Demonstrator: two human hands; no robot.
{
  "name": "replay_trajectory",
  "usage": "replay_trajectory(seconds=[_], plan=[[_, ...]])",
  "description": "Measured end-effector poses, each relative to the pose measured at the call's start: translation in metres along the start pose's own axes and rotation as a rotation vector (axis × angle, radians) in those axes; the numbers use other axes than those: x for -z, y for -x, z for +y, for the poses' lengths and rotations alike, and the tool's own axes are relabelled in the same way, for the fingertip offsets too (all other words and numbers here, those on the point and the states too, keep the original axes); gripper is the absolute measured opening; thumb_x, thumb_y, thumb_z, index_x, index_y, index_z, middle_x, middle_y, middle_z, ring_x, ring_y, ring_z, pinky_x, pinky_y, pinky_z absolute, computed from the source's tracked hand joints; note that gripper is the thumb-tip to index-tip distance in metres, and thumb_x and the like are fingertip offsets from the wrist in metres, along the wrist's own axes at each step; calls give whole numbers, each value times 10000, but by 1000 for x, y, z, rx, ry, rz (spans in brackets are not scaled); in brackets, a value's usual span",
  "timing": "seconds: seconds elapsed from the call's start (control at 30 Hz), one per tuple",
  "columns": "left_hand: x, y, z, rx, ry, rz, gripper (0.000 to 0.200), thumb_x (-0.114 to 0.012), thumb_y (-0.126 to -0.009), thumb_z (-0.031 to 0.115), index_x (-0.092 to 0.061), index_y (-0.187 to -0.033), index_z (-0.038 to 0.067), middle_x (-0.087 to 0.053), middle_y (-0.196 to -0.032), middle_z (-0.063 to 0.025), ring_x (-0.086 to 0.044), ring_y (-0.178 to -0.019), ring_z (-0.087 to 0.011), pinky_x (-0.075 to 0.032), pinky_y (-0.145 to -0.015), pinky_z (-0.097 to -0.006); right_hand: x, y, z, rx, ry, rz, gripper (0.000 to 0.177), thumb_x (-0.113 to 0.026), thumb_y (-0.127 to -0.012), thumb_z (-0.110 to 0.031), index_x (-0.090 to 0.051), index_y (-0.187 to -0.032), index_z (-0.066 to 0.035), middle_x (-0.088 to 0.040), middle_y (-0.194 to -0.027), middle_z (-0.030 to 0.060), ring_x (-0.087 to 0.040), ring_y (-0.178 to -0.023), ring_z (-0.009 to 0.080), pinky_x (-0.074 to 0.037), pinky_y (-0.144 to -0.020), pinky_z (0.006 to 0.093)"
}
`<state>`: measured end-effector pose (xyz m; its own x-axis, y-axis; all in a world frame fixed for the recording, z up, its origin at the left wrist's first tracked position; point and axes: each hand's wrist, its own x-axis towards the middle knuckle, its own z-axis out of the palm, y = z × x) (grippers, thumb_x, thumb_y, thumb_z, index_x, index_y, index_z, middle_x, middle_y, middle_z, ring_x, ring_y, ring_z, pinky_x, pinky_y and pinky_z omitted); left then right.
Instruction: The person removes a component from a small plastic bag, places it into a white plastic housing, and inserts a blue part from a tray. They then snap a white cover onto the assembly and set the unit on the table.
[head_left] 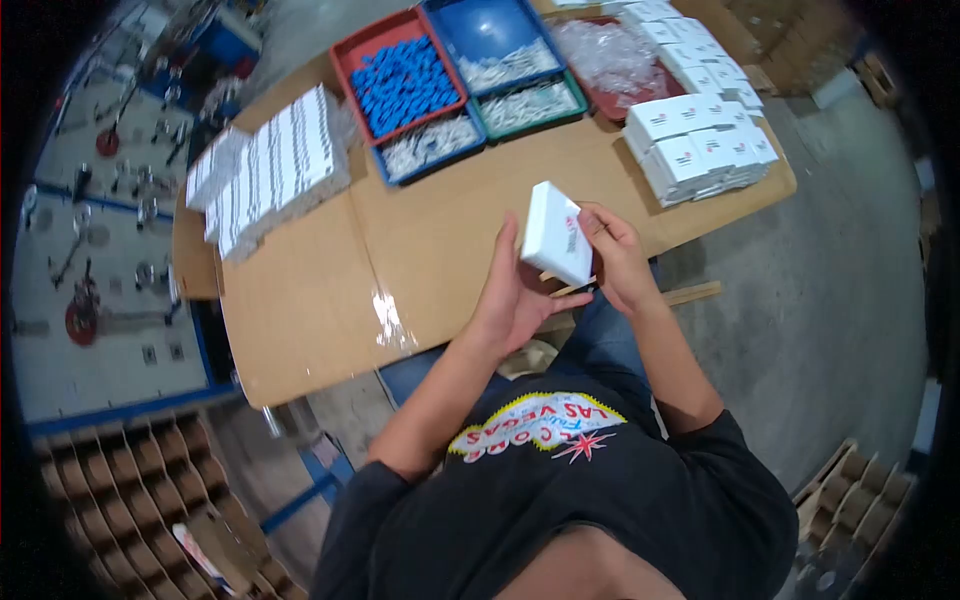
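The person holds a small white box (pixel 555 235) in both hands above the near edge of the table (pixel 300 310), which is covered with brown cardboard. The left hand (pixel 512 298) cups the box from below and behind, its fingers spread along the box's side. The right hand (pixel 615 255) closes on the box's right edge with thumb and fingertips. The box is tilted, with a small red mark on its face.

On the far right of the table sits a pile of white boxes (pixel 700 150). At the far side stand a red tray (pixel 345 55) of blue parts, a blue tray (pixel 440 20) and a green tray (pixel 578 100) of white parts. To the left lie rows of flat white packs (pixel 280 170)
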<state>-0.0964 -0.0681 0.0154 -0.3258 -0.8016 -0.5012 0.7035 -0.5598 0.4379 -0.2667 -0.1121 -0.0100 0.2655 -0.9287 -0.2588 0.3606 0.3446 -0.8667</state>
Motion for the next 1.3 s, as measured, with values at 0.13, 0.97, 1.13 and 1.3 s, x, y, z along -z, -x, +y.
replay_trajectory(seconds=[0.13, 0.97, 1.13, 1.3], plan=[[13, 0, 3, -49, 1, -102, 629, -383, -1057, 634, -471, -1466, 165, -575, -1362, -79, -581, -1258, -253, -494, -1042, -534, -11, -2, 18, 357, 646, -46, 314, -566, -1077, -203, -648, -1309, -7, -657, -1238, 128, -653, -1095, 213, -515, -939, 312], [27, 18, -43, -438, 25, 97, 536, -459, -1086, 540, -497, -1412, 116, -624, -1185, -30, -617, -1065, -136, -513, -907, -306, -44, -13, 58, 1179, 851, -365, 768, -444, -1064, -554, -531, -1409, 127, -525, -1431, 376, -590, -1254, 522, -493, -1044, 529], [49, 1, -60, -490, -14, 145, 527, -462, -1088, 539, -506, -1398, 115, -628, -1150, -22, -612, -1030, -120, -514, -879, -290, -44, -11, 68, 1159, 808, -342, 759, -414, -1079, -537, -523, -1412, 136, -549, -1398, 386, -596, -1239, 539, -492, -1044, 535], [54, -1, -65, -488, -64, 166, 547, -450, -1090, 541, -491, -1417, 104, -630, -1172, -25, -612, -1049, -122, -513, -894, -288, -41, -7, 78, 1102, 789, -328, 764, -398, -1084, -538, -513, -1422, 137, -556, -1394, 379, -590, -1254, 533, -488, -1052, 534]])
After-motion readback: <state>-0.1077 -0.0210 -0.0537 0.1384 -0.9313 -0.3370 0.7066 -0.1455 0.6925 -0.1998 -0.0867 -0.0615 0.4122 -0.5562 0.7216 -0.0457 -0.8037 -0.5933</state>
